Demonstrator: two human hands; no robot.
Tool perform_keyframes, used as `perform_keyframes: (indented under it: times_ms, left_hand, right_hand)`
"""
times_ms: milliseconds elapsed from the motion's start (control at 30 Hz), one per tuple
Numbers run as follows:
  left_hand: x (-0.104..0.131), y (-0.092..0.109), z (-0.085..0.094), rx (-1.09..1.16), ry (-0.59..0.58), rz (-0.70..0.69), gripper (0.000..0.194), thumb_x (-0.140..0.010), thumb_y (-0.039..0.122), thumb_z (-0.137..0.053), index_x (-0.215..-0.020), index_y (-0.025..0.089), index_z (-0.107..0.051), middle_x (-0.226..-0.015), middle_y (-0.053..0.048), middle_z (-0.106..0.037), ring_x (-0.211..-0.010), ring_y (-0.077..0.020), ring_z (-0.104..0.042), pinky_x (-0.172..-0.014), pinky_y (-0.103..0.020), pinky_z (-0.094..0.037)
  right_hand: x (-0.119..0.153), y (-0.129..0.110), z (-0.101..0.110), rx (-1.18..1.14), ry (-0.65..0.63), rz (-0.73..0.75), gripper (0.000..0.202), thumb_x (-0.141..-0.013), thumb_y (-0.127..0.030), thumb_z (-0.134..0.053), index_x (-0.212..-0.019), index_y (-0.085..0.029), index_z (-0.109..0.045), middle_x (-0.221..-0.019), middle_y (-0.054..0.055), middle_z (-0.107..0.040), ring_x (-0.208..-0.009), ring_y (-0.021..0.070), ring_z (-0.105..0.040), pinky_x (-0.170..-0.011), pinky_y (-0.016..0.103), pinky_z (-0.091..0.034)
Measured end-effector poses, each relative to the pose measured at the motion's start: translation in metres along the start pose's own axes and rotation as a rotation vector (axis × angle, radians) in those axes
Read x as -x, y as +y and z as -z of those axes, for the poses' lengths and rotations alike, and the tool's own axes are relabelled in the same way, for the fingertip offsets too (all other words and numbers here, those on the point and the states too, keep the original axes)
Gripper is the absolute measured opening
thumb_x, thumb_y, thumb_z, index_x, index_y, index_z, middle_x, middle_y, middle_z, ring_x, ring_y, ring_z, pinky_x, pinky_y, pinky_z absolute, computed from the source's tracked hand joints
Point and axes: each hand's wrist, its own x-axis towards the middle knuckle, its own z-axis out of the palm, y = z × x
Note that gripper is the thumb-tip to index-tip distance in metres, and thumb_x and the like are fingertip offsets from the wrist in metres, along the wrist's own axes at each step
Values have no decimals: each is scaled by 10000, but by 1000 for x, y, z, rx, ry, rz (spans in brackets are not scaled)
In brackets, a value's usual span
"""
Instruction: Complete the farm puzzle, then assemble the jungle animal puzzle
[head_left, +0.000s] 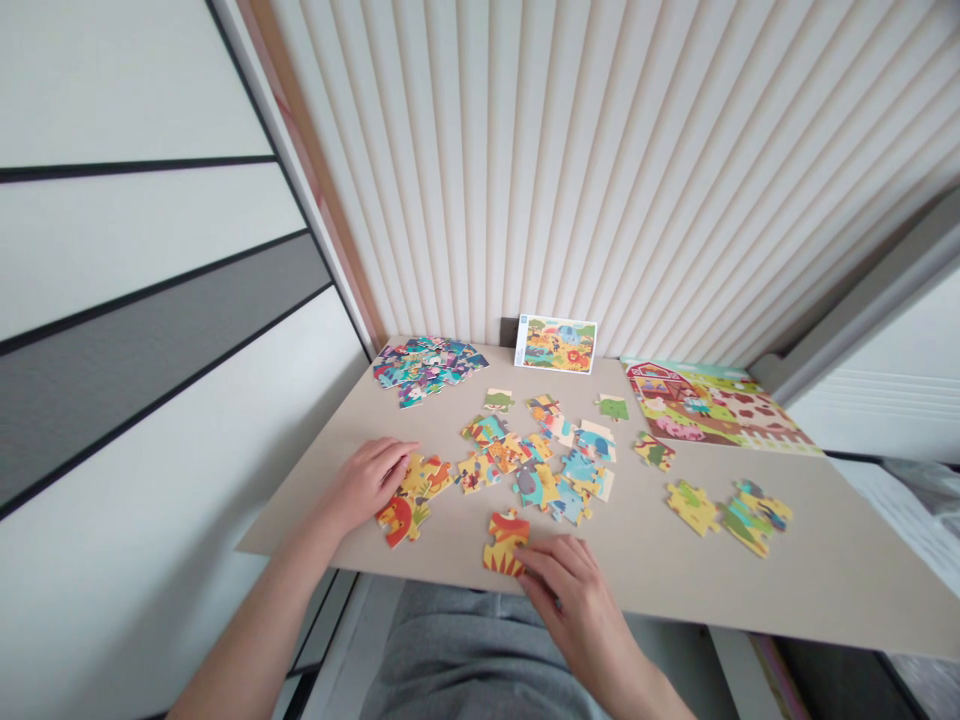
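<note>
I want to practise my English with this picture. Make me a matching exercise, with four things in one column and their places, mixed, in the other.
Things
1. Purple-and-teal puzzle pieces
2. White-bordered rectangular picture card
3. Rectangular picture with a red barn
4. Yellow puzzle piece with red spikes

Places
A. Propped up at the back, near the middle
B. Touching the right hand, near the front edge
C. Heaped on the beige table, back left
D. Lying flat, back right

Pairs: 1-C, 2-A, 3-D, 4-B
</note>
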Motion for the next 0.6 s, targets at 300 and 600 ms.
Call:
perform_keyframes:
  times_ms: [300, 600]
  left_hand:
    - [-2, 4, 3, -3, -9, 1, 309, -1052, 248, -465, -1281, 257, -672, -1108, -71, -741, -1020, -214, -688, -955, -373, -534]
    - [-2, 3, 2, -22, 5, 1, 314, -1047, 257, -459, -1271, 261, -680, -1102, -68, -744, -1012, -219, -688, -953, -377, -533]
  right_hand:
    - [1, 0, 0, -8, 17, -10, 231, -1034, -228, -589, -1238, -267, -690, -1120, 75, -719, -999, 219, -679, -897, 396, -586]
    - [-1, -2, -1, 15, 10, 20, 242, -1033, -205, -587, -1252, -267, -669, -1122, 71, -720, -1003, 220, -674, -908, 397, -568]
